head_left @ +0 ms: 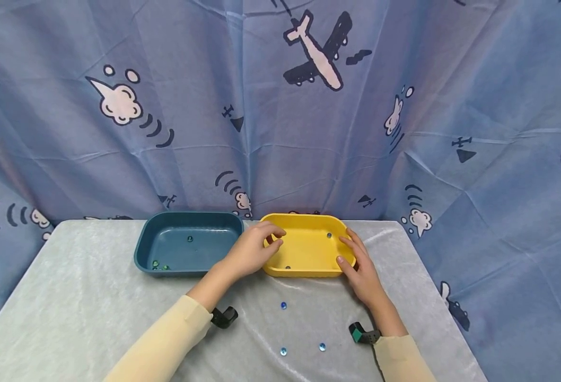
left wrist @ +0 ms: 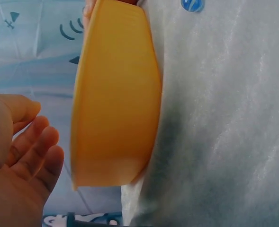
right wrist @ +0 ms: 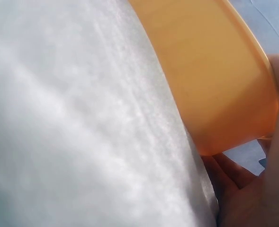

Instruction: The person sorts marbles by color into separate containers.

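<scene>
At its right end, the yellow tray point(head_left: 304, 273) is held by my right hand point(head_left: 364, 273), with the thumb over the rim and some fingers on the outer wall. My left hand point(head_left: 254, 249) hovers at the tray's left rim, its fingers loosely bent. The left wrist view shows that hand apart from the tray wall point(left wrist: 118, 99), with nothing visible in it. Inside the yellow tray lie a blue marble point(head_left: 329, 235) at the back right and another marble point(head_left: 288, 267) near the front wall.
Left of the yellow tray stands a dark teal tray point(head_left: 190, 274) with several greenish marbles point(head_left: 155, 263). Three blue marbles lie on the grey cloth in front: one point(head_left: 283, 305) nearer the tray, two point(head_left: 322, 347) farther forward. A patterned blue curtain point(head_left: 190, 106) hangs behind the table.
</scene>
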`<state>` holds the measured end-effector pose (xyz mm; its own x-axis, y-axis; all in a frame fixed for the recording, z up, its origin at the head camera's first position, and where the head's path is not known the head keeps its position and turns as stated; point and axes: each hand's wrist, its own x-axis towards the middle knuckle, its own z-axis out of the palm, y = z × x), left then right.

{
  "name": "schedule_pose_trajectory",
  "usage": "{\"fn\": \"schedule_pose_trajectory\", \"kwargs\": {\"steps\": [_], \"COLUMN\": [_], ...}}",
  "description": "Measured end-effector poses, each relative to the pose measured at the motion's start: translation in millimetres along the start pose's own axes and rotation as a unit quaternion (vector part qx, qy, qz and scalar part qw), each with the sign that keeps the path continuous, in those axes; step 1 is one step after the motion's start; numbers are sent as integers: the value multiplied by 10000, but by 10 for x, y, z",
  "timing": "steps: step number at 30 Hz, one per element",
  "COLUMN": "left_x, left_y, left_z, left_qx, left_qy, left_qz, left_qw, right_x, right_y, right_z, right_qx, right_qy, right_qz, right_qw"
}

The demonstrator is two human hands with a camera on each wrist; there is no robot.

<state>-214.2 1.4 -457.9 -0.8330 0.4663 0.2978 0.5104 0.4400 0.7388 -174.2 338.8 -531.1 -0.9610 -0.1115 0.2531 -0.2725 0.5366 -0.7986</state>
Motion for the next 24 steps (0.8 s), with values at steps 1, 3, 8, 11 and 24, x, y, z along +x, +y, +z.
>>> {"fn": "schedule_pose_trajectory", "kwargs": {"steps": [1,3,8,11,24], "left_x": [-16,-49,-149,-217,-445], "left_y": [9,41,145,204,339], "left_z": [-12,-37,-53,-27,179], "left_qx": [-12,-52,-134,-163,-391], "left_qy": [36,102,94,13,-155], "left_qz": [27,80,320,452,896], "left_qw": [10000,9999,9994,9988,9951], "right_x": [-1,-1,-1,-4,6], "right_y": [4,9,13,3,8], "right_z": [2,4,-2,-6,12], "right_qx": [-15,-40,-32,6,-56], "right_qy": [-4,5,21,-2,-26], "right_qz": [-6,-14,-39,0,78], "right_qw": [10000,10000,10000,10000,10000]}}
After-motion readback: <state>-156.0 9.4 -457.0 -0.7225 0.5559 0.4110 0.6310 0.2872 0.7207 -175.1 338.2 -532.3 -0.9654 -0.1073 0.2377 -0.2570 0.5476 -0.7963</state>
